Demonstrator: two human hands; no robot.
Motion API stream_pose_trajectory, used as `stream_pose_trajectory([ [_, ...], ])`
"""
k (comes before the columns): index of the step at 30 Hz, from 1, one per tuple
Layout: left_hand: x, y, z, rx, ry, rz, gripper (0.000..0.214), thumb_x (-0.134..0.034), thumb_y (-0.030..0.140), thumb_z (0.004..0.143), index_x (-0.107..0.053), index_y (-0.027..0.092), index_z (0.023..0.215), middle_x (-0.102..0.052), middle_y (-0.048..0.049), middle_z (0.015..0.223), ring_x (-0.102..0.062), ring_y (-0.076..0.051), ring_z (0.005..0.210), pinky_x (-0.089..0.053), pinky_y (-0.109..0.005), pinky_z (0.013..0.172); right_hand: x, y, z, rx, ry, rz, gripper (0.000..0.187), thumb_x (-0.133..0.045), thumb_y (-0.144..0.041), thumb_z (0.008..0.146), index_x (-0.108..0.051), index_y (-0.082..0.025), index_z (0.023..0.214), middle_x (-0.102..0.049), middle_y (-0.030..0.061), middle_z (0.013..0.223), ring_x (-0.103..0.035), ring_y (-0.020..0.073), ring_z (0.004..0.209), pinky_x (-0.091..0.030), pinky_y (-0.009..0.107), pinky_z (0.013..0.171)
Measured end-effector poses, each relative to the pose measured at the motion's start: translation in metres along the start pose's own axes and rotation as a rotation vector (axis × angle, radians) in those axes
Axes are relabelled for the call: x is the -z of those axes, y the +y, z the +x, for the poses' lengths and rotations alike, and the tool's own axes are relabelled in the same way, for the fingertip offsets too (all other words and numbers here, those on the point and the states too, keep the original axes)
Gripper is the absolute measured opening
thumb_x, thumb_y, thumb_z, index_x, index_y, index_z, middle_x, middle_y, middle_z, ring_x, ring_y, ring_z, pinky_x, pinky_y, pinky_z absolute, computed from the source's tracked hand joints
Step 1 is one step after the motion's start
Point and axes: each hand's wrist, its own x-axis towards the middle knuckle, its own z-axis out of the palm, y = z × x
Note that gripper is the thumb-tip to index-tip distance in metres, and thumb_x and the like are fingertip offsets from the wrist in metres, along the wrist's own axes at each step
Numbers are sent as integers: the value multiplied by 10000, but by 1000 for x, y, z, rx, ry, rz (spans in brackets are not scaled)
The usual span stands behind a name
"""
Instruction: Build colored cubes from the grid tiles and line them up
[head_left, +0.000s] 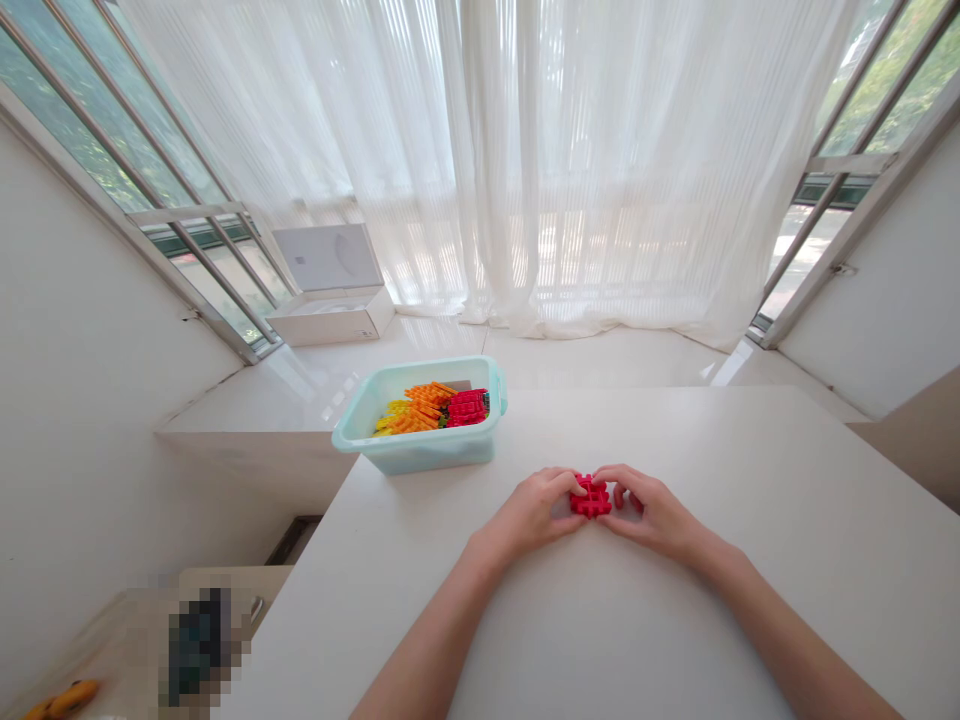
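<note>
Between my two hands is a small red plastic building piece [591, 497] with a grid-like face and knobbly edges, just above or on the white table. My left hand [541, 508] pinches its left side with thumb and fingers. On the other side my right hand [651, 512] grips the right edge, fingertips at the top and thumb at the bottom. Whether it is one piece or several joined cannot be made out. Beyond my left hand stands a light-blue plastic tub [431, 458], holding yellow, orange and red pieces of a similar kind.
The white table [720, 620] reaches to a tiled window ledge [585, 355]. An open white box [330, 318] stands on the ledge at the left. White sheer curtains [495, 180] hang behind. Lower left, a beige surface carries a pixelated dark patch and an orange-yellow object [67, 698].
</note>
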Motion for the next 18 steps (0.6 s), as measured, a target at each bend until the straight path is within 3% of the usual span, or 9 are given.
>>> stream_pose_trajectory([
  [9,2,1,0,4,-20,12,199,-695,193,804,-589,223,970,-699,-35,1055,-647,-193,1005,-497,-313,904,1,0,0,-88,-27,-96,381,-677,-267,777,-565,-256,1141,-590,-24,718,-560,161,633,-467,286,618],
  [18,-3,-3,-2,25,50,25,529,-741,269,756,-527,234,1239,-686,-61,1114,-669,-224,980,-557,-362,851,2,0,-1,-99,-43,-34,525,-681,-278,784,-472,-268,1265,-667,37,972,-589,160,680,-512,322,694],
])
